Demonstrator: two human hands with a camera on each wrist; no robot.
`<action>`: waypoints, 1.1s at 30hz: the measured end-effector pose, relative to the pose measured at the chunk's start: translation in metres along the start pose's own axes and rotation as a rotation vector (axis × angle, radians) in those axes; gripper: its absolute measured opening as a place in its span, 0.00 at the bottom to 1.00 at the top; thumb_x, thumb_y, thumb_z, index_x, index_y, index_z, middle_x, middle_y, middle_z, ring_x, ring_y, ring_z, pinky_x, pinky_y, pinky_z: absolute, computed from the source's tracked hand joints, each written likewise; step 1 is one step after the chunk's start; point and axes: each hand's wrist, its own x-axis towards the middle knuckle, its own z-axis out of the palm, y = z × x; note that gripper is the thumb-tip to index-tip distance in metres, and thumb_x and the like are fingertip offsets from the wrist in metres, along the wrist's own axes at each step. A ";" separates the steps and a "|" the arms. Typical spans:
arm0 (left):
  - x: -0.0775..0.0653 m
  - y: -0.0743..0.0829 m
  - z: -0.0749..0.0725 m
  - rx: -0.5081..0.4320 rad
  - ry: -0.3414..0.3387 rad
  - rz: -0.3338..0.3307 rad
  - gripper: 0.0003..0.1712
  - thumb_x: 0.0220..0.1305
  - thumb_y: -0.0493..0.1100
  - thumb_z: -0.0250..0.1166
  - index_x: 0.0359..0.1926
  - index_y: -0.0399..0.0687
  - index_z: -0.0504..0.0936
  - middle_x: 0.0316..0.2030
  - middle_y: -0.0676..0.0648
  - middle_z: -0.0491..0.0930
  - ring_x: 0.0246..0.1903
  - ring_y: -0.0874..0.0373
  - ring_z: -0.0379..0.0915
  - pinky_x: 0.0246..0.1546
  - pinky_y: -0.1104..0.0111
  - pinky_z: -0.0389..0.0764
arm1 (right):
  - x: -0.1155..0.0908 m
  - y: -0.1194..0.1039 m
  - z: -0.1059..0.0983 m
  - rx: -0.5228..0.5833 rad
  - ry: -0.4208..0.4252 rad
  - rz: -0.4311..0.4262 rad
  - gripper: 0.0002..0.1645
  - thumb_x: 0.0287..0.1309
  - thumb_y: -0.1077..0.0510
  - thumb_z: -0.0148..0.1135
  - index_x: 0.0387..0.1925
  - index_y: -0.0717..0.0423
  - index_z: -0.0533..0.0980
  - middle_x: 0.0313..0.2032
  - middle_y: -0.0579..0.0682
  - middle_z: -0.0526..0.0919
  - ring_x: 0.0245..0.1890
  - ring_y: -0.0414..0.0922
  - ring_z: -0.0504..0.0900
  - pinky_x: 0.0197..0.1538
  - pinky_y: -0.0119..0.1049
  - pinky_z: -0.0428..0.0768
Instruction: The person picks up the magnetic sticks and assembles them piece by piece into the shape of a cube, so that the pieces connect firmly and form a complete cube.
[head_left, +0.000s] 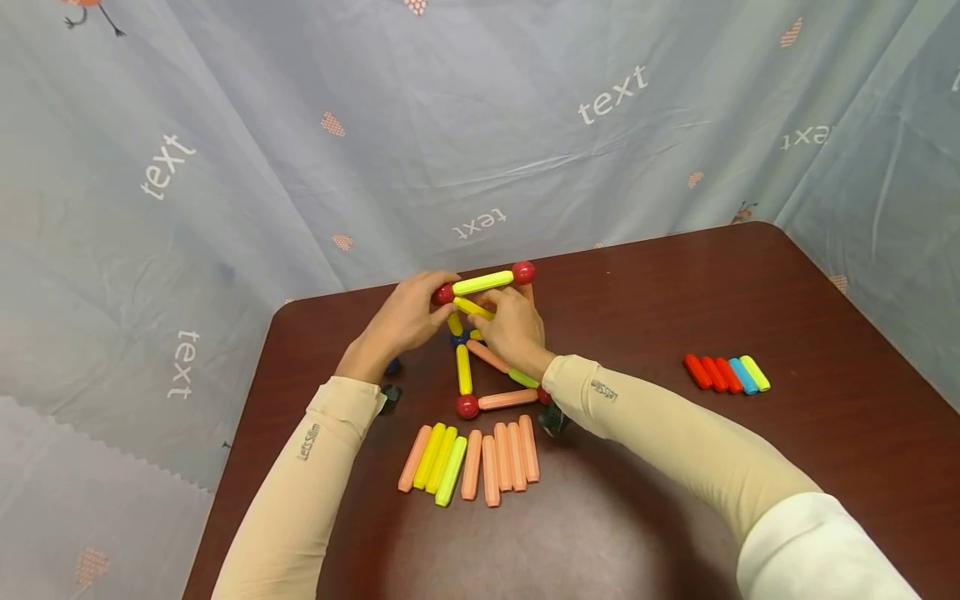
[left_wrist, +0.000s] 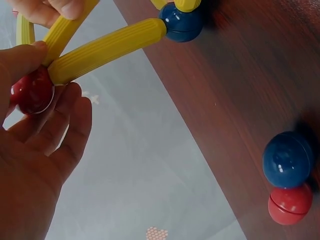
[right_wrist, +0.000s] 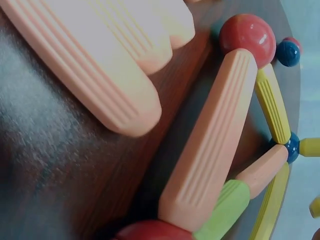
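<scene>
My left hand [head_left: 405,321] grips a red ball [left_wrist: 35,92] between thumb and fingers at the raised left corner of a frame of rods and balls. My right hand [head_left: 513,327] pinches a yellow rod [left_wrist: 67,32] whose end meets that ball. Another yellow rod [left_wrist: 110,50] runs from it down to a blue ball [left_wrist: 182,22]. Across the top, a yellow-green rod [head_left: 483,282] reaches a second red ball [head_left: 523,272]. Lower down, an orange rod [right_wrist: 210,145] joins two red balls at the near side of the base. My right hand covers part of the frame.
Loose orange, yellow and yellow-green rods [head_left: 491,471] lie in a row on the brown table [head_left: 637,500] in front. Short red, blue and yellow-green rods [head_left: 726,373] sit to the right. A loose blue ball [left_wrist: 287,160] touches a red one [left_wrist: 290,205]. Behind hangs a grey curtain [head_left: 525,150].
</scene>
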 end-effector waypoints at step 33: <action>0.021 -0.004 -0.001 -0.084 -0.127 -0.040 0.25 0.75 0.44 0.61 0.69 0.45 0.72 0.57 0.38 0.75 0.47 0.45 0.72 0.47 0.55 0.76 | 0.025 0.062 -0.063 0.107 -0.170 -0.042 0.36 0.67 0.50 0.67 0.72 0.53 0.67 0.56 0.56 0.79 0.35 0.47 0.82 0.34 0.36 0.80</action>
